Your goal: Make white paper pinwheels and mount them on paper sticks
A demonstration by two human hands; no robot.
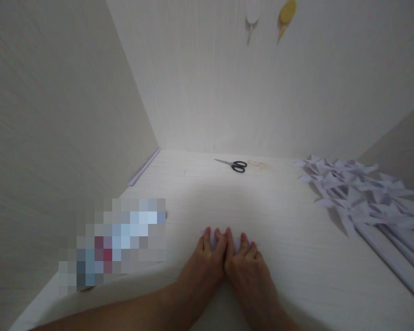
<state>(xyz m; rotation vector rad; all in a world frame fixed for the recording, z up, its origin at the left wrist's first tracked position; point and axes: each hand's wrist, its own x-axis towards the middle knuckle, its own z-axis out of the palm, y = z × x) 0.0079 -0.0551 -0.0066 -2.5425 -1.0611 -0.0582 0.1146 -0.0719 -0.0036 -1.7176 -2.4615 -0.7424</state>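
My left hand and my right hand lie side by side at the lower middle of the tabletop, with thumbs and index fingers close together. Under and between their fingertips is a small piece of pale lavender-white paper, held down on the table by both hands. Most of it is covered by my fingers, so its full shape is hidden. Beyond the hands lies a pair of scissors with black handles, its blades pointing left.
Several folded paper pinwheel-like shapes with rolled paper sticks are heaped at the right. A rolled paper stick rests along the left wall. A blurred-out object lies at left. Two hooks are fixed to the back wall.
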